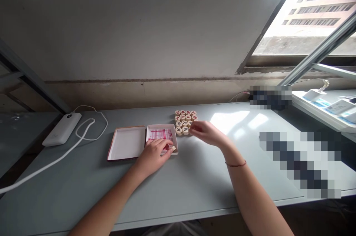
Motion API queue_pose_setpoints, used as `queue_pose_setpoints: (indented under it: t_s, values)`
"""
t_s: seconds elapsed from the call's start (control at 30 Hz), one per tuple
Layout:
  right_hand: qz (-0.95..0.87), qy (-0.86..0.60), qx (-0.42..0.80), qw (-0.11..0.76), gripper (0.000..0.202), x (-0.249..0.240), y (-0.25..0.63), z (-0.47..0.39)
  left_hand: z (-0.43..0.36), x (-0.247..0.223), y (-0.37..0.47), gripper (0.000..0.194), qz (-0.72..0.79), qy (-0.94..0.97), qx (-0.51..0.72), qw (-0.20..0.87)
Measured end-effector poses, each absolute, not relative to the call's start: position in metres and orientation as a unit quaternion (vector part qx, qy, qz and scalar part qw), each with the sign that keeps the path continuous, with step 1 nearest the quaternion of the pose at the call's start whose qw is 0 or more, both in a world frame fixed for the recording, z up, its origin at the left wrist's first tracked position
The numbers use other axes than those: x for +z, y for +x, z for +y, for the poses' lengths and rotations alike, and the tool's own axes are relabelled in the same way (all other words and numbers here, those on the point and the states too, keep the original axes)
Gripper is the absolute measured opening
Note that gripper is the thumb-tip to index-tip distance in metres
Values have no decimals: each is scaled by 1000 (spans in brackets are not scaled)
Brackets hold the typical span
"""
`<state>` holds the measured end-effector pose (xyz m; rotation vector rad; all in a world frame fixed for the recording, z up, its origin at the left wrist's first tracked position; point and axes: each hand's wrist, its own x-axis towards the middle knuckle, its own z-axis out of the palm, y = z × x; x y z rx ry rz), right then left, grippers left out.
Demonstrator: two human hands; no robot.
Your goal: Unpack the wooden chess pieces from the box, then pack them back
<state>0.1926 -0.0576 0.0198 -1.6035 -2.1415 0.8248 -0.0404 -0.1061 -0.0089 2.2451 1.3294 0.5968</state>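
Note:
Chinese chess pieces (183, 118), round and pale wood with red and dark characters, stand in a tight block of stacked rows at the table's middle. My right hand (204, 132) is at the block's front right corner, its fingers pinched on a piece there that they mostly hide. My left hand (157, 150) reaches over the white box tray (176, 140), thumb and fingers closing about a single chess piece (174, 148) at the tray's front right corner. A folded sheet printed in pink lines (160, 134) lies inside the tray. Left of it rests the box lid (126, 143), inner side up.
A white power bank (62, 129) with a white cable (59, 158) lies on the left of the grey table (194, 184). Metal frame posts (308, 56) rise at both sides. Blurred-out items and a white shelf (328, 113) with boxes are on the right; a wall stands behind.

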Motion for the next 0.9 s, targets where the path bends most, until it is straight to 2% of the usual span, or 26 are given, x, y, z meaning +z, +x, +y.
queue_pose_setpoints:
  t_s: [0.17,0.3,0.47,0.53,0.63,0.73,0.9]
  values:
    - [-816,-446,344,127,13,15,159,-72,-106,-14,-41,14,480,836,183,193]
    - [-827,-437,327,133,12,5,148,-75,-104,-18,-41,20,488,834,194,168]
    - [-814,-428,366,142,19,15,158,-72,-102,-17,-43,17,479,830,252,137]
    - [-800,-447,369,155,25,23,174,-67,-102,-14,-46,16,481,828,262,121]
    - [-729,-560,347,188,33,27,208,-57,-101,-9,-52,18,487,831,256,88]
    - [-668,-652,323,155,33,20,235,-47,-99,-5,-59,16,494,831,244,71]
    - [-646,-664,366,90,36,7,244,-41,-97,-3,-63,16,501,828,244,70]
